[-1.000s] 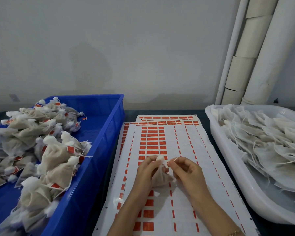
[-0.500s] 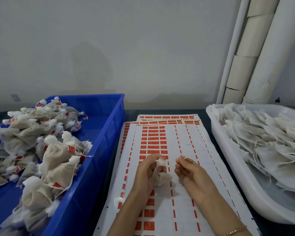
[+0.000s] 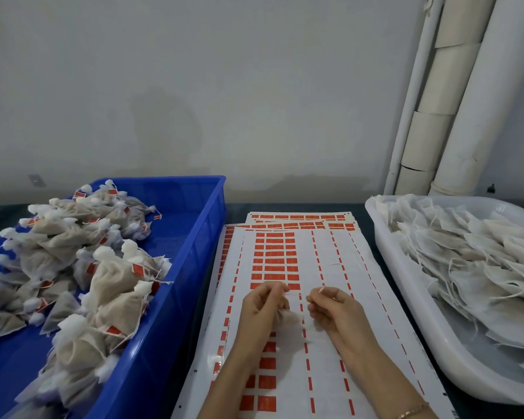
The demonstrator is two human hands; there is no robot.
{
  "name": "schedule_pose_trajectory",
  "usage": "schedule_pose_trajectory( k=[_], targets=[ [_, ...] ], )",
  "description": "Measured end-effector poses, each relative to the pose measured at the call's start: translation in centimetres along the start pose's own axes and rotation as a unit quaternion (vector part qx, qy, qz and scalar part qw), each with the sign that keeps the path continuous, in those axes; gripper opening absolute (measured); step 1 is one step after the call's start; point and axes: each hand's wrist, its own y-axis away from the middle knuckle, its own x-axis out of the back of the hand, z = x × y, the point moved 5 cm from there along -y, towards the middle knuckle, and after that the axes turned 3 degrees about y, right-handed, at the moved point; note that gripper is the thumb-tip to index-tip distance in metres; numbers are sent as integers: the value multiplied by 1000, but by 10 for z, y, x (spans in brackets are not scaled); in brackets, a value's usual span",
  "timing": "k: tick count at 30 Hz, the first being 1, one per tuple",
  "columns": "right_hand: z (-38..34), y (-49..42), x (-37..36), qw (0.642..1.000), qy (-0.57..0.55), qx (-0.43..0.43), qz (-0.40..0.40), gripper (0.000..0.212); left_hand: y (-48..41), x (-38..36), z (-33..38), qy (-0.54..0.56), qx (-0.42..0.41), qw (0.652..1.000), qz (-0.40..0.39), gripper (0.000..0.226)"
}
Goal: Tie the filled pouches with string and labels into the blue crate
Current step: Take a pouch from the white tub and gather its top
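My left hand [image 3: 262,303] grips a small filled pouch [image 3: 288,320] by its gathered neck, above the label sheets [image 3: 321,261]. My right hand [image 3: 333,309] pinches the end of a thin white string [image 3: 298,294] that runs taut to the pouch's neck. The two hands are a short gap apart. The blue crate [image 3: 194,237] at the left holds a heap of tied pouches [image 3: 82,267] with red labels. A white tub [image 3: 412,313] at the right holds several untied pouches [image 3: 472,261].
Sheets of red stickers lie stacked on the dark table between crate and tub. White pipes and cardboard tubes [image 3: 442,95] lean against the grey wall at the back right. The crate's near wall stands close to my left forearm.
My hands have drawn apart: the right hand moved right, away from the pouch, pulling the string taut. The left hand keeps hold of the pouch's neck.
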Motion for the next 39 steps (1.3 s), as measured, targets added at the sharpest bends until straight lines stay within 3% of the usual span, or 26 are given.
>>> schedule_pose_trajectory(
  k=[4, 9, 11, 13, 16, 18, 21, 23, 29, 39],
  targets=[
    [-11, -5, -7, 994, 103, 33, -14, 8, -6, 7, 0, 7, 33, 999, 4, 22],
    [-20, -28, -2, 982, 167, 83, 29, 7, -33, 7, 9, -95, 20, 995, -19, 22],
    [-24, -36, 2, 956, 243, 153, 57, 5, -44, 4, 9, -147, 13, 989, -19, 17],
    [-21, -42, 3, 925, 326, 193, 25, 16, -53, 2, 3, -181, 9, 983, -19, 14],
    [-1, -51, 4, 868, 463, 159, -79, 49, -59, 3, -7, -193, 10, 981, -25, 15],
    [3, -58, 7, 831, 525, 154, -98, 60, -62, 6, -9, -208, 6, 977, -35, 16],
    [-6, -66, 6, 820, 543, 148, -104, 70, -63, 10, -10, -253, -4, 967, -37, 13],
    [-10, -71, 2, 805, 563, 148, -115, 76, -63, 13, -14, -342, -9, 939, -29, 15],
    [0, -75, -5, 756, 611, 145, -185, 83, -59, 10, -23, -496, -12, 865, -83, 52],
    [-8, -70, -9, 737, 635, 170, -161, 74, -67, 7, -28, -515, -7, 853, -83, 49]
  ],
)
